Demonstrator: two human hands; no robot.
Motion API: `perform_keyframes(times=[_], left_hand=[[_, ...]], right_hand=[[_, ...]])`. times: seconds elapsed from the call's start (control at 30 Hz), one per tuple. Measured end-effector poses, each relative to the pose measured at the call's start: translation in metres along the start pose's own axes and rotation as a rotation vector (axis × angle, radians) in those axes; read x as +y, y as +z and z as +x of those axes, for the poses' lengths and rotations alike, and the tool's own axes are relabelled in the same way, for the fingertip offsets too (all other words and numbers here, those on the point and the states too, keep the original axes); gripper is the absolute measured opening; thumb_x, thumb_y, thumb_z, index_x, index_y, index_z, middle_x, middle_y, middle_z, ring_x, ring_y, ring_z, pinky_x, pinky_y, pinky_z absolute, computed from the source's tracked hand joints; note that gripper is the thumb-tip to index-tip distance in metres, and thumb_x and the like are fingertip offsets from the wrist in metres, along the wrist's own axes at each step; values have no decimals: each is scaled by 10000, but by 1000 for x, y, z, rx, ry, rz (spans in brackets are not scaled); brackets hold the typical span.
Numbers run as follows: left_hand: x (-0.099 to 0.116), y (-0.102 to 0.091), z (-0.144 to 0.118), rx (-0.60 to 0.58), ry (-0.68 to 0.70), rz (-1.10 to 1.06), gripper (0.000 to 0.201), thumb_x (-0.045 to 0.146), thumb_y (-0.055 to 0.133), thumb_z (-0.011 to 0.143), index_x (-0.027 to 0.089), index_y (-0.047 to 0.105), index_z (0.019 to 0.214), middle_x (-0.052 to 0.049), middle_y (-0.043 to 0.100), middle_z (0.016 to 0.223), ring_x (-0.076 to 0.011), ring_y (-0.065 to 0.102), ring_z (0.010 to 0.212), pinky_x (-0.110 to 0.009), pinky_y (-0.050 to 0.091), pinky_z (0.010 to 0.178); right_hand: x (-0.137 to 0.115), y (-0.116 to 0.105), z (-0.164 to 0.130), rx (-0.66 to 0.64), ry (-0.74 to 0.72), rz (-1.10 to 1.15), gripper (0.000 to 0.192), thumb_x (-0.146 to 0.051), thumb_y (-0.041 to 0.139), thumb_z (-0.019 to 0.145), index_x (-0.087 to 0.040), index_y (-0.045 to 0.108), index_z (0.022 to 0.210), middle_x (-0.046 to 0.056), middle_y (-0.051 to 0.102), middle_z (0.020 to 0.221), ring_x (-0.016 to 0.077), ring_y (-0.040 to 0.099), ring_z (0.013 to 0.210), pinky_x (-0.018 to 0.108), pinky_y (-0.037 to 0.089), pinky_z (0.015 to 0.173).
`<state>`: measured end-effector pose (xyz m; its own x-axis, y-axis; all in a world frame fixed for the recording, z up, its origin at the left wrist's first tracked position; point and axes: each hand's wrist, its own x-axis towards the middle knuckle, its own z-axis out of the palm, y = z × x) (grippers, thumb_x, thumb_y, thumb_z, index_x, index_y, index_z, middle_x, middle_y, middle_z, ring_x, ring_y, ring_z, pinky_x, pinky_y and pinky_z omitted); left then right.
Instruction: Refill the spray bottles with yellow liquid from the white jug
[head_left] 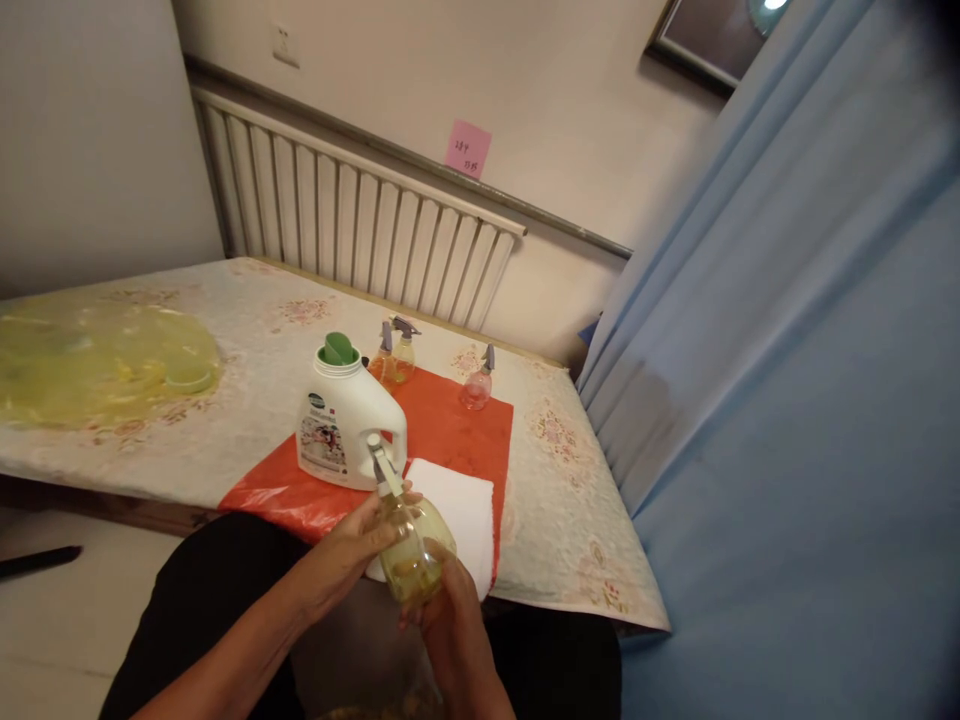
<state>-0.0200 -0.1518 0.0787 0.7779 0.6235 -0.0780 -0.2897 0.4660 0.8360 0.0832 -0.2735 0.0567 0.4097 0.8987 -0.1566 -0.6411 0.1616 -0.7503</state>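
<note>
Right hand (454,598) apparently under spray bottle (400,562); left hand (361,538) grips higher.

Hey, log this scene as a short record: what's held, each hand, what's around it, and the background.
Held: yellowish spray bottle, tilted, spray head uppermost
Left hand: fingers near its neck
Right hand: fingers on its lower body
On red sheet: white jug, pink spray bottle
Far left: yellow plastic
Behind: radiator
Right side: blue curtain
</note>
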Motion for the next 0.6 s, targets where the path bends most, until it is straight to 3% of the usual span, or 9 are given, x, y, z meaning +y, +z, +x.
perform_keyframes(times=[0.1,0.2,0.3,0.47,0.6], left_hand=[[-7,7,-5,-103,-38,-34,801,409,904,563,266,590,1286,-146,642,1250,-364,604,1160,-437,509,910],[-13,12,-6,-59,-43,-18,837,364,907,544,291,561,1302,-134,682,1147,-366,654,1074,-467,536,866],[-15,11,-4,9,-13,35,790,341,879,588,284,544,1302,-115,683,1156,-336,649,1096,-443,525,903],[-19,2,2,43,20,168,785,283,831,662,278,468,1358,-108,629,1291,-314,568,1231,-415,479,993],[-30,2,9,124,61,351,823,209,839,602,237,460,1332,-138,649,1250,-352,609,1161,-442,502,957]], right_hand=[[1,0,0,2,51,66,549,-643,616,787,-154,670,1032,61,683,846,123,546,509,280,499,496],[2,-6,2,-39,95,39,590,-678,580,791,-152,676,1041,84,694,910,147,588,572,289,506,523],[-3,-18,8,-32,52,-138,578,-633,634,781,-154,665,1103,96,701,990,191,650,729,303,527,599],[-23,-32,17,140,-128,-460,632,-425,826,652,-171,618,1192,95,688,1067,228,657,923,337,547,757],[-32,-28,19,101,-152,-667,673,-305,831,623,-159,608,1241,126,669,1125,262,649,967,352,558,737]])
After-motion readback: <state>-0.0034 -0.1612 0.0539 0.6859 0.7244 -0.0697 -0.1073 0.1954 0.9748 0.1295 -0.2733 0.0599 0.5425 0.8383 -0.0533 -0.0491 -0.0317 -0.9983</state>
